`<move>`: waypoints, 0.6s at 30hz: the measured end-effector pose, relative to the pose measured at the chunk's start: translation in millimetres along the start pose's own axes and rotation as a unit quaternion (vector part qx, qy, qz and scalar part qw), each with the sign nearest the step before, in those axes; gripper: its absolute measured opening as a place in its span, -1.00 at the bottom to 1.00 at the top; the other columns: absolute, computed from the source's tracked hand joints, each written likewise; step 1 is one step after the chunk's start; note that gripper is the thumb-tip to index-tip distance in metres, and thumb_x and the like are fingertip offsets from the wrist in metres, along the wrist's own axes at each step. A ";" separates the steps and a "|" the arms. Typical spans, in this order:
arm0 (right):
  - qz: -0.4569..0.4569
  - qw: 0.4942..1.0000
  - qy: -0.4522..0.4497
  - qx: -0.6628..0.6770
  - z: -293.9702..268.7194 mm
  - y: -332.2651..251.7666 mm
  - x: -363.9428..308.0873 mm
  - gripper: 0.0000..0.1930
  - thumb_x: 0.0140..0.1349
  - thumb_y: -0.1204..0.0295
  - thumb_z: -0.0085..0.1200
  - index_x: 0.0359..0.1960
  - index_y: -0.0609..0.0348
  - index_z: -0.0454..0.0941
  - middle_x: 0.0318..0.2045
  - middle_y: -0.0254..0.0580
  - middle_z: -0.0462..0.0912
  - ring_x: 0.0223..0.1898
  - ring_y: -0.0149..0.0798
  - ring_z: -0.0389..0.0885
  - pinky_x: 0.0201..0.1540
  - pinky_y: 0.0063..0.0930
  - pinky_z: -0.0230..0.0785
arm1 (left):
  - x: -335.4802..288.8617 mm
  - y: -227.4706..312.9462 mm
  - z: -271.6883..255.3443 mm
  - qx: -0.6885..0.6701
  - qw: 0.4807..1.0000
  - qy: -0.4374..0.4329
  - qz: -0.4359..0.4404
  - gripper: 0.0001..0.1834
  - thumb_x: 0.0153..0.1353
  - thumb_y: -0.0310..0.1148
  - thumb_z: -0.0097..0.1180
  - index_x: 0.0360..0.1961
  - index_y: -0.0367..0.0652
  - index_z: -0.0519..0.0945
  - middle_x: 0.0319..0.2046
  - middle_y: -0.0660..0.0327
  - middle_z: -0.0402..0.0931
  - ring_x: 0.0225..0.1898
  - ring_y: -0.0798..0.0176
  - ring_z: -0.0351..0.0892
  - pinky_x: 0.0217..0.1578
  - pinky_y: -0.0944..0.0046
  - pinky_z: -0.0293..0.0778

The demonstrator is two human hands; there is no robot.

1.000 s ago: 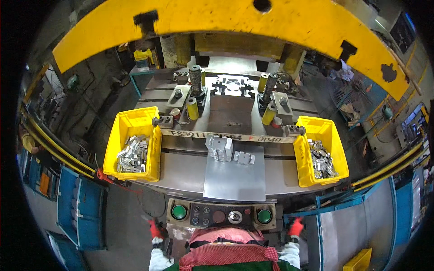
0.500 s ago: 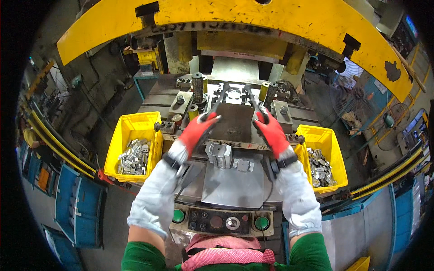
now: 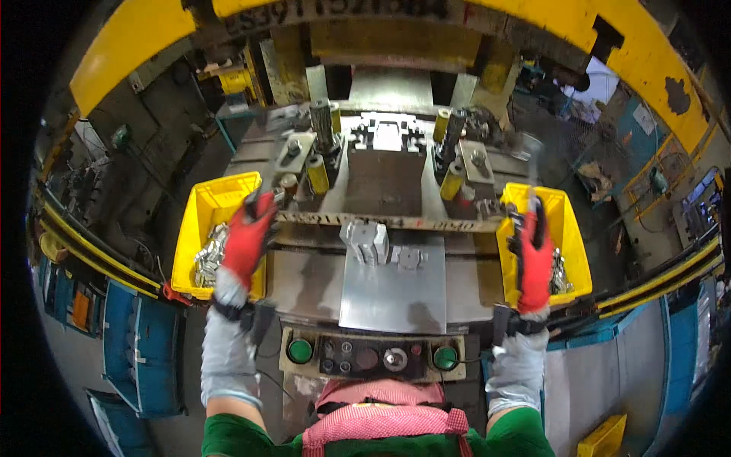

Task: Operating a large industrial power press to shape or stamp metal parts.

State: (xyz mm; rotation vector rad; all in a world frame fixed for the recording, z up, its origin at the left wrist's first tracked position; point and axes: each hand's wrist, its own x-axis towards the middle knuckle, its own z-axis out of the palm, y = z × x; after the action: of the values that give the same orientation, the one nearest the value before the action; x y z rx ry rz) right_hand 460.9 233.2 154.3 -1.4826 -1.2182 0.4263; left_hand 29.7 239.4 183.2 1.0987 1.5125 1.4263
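My left hand, in a red glove with dark patches, is above the inner side of the left yellow bin. Its fingers are closed round a long, dark, tweezers-like tool, now badly smeared by motion. Over the right yellow bin, my right hand grips a similar tool; a pale blurred shape shows at its far end. Small silvery metal parts fill the lower part of both bins. Between my hands the press die stands open, with a bright rectangular area at its back.
A stack of metal blocks and a flatter metal piece rest on a grey sheet. Nearer me is a control panel with two green buttons. Die posts rise on both sides; a yellow press beam arches overhead.
Both hands have swung outward from the die, the left to the left bin and the right to the right bin. The tool tips have left the die.
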 end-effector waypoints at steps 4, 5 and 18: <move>0.052 0.988 0.087 -0.118 -80.3 80.0 -51.1 -0.57 0.08 0.43 -0.03 0.01 0.28 0.27 -0.14 -0.10 0.46 -0.17 -0.29 0.43 -0.09 -0.50 0.22 | -45.7 -75.5 -117.0 0.259 0.959 0.116 0.029 -0.77 0.02 -0.32 0.09 -0.35 -0.26 0.45 -0.54 0.29 0.43 -0.56 0.52 0.32 -0.58 0.44 0.26; 0.046 0.982 0.084 -0.165 -87.0 79.4 -60.7 -0.57 0.08 0.42 -0.03 0.00 0.31 0.28 -0.13 -0.05 0.45 -0.14 -0.25 0.43 -0.08 -0.48 0.21 | -57.2 -100.5 -142.4 0.249 0.957 0.140 0.043 -0.78 0.02 -0.32 0.09 -0.37 -0.25 0.45 -0.58 0.31 0.42 -0.63 0.54 0.28 -0.67 0.44 0.21; 0.211 0.941 -0.256 0.070 89.6 88.4 -155.2 -0.47 0.02 0.41 0.06 0.06 0.20 0.22 -0.22 -0.28 0.50 -0.21 -0.41 0.45 -0.13 -0.56 0.25 | -106.9 -109.4 -89.3 -0.063 0.986 0.110 -0.109 -0.79 0.07 -0.26 0.01 -0.28 -0.11 0.42 -0.69 0.31 0.35 -0.80 0.48 0.25 -0.80 0.50 0.13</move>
State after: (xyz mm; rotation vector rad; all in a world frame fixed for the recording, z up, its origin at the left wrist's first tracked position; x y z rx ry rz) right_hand 366.3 160.4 -6.0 -1.5563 -1.2211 1.2260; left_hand -27.6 108.7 78.3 0.6945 1.6146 1.5036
